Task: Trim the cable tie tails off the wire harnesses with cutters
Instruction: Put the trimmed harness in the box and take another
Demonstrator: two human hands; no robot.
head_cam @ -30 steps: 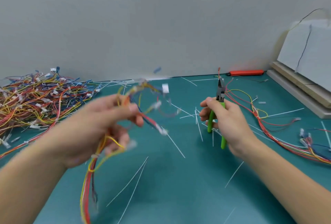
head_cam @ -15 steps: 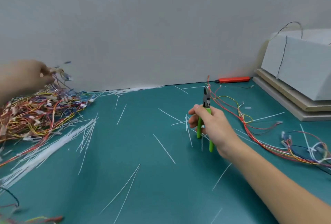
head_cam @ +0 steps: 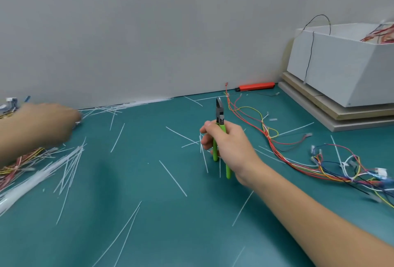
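My right hand grips the green-handled cutters upright over the mat's middle, long axis vertical, nose pointing up and away. My left hand, blurred, reaches onto the wire harness pile at far left; its grip cannot be told.

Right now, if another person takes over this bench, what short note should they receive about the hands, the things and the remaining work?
Right hand grips the green-handled cutters, tip up, cutting nothing.
Left hand, blurred, reaches over the tangled pile of coloured wire harnesses at far left; its grasp cannot be told.
More coloured harnesses lie at right on the teal mat.
Done: many white cut tie tails lie scattered.
Left: take a harness and trim its tails.
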